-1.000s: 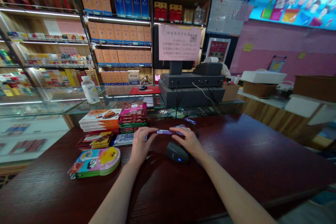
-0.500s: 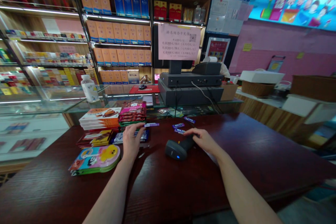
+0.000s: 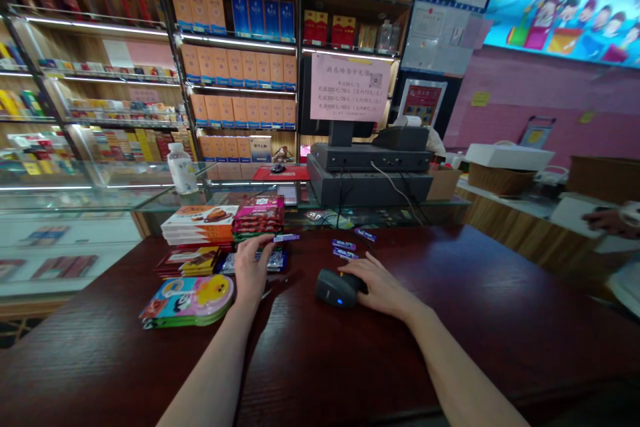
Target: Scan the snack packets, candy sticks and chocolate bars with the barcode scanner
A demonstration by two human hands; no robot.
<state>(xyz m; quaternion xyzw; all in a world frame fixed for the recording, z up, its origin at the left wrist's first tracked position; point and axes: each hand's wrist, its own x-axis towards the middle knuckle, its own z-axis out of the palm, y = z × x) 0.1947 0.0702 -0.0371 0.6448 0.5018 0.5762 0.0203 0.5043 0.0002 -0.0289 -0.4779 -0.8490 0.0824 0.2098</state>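
My left hand (image 3: 253, 268) rests with its fingers apart on a silver-and-blue snack packet (image 3: 253, 262), holding nothing that I can see. A small purple bar (image 3: 287, 238) lies just beyond the fingertips. My right hand (image 3: 380, 287) lies over the grip of a black handheld barcode scanner (image 3: 336, 288), whose blue light is on. Several more purple bars (image 3: 345, 249) lie on the dark red wooden counter (image 3: 450, 320) beyond the scanner. Stacked orange boxes (image 3: 200, 225), pink packets (image 3: 259, 213) and a duck-shaped packet (image 3: 187, 300) lie left of my hands.
A glass display case (image 3: 125, 193) runs behind the counter, with a plastic bottle (image 3: 181, 169) on top. A black till stack (image 3: 370, 170) stands ahead, below a pink price sign (image 3: 350, 87). Shelves of boxes fill the back wall. Another person's hand (image 3: 605, 220) shows at far right.
Both hands held a purple bar together a second ago. They have parted: the bars now lie on the counter, my right hand has moved onto the scanner, and my left hand sits by the packets.
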